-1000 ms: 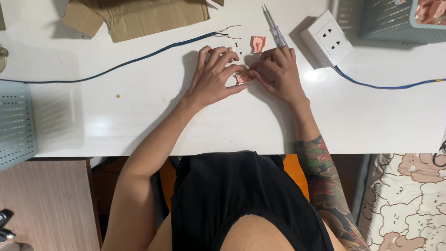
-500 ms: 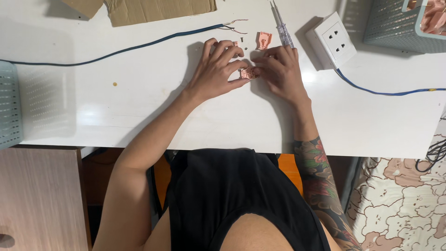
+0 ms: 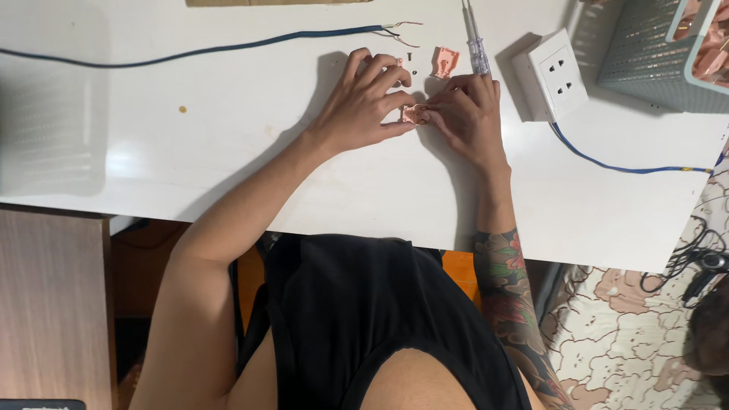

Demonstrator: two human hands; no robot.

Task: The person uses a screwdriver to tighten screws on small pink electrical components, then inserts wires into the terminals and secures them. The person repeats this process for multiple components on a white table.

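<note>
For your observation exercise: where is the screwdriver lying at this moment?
In the head view the screwdriver lies on the white table at the top, just beyond the right hand, between a loose pink part and the white socket.

Head view, straight down, close

I see my left hand (image 3: 364,102) and my right hand (image 3: 465,114) close together on the white worktop (image 3: 228,144). Both pinch a small pink plastic piece (image 3: 414,114) between their fingertips. Another pink piece (image 3: 445,62) lies just above them. A screwdriver (image 3: 474,38) with a clear handle lies beside it, touching my right hand's fingers. A white socket box (image 3: 550,74) sits to the right, with a blue cable (image 3: 615,163) running from it. A second blue cable (image 3: 205,52) with bare wire ends lies on the left. A grey basket (image 3: 638,53) stands in the corner.
</note>
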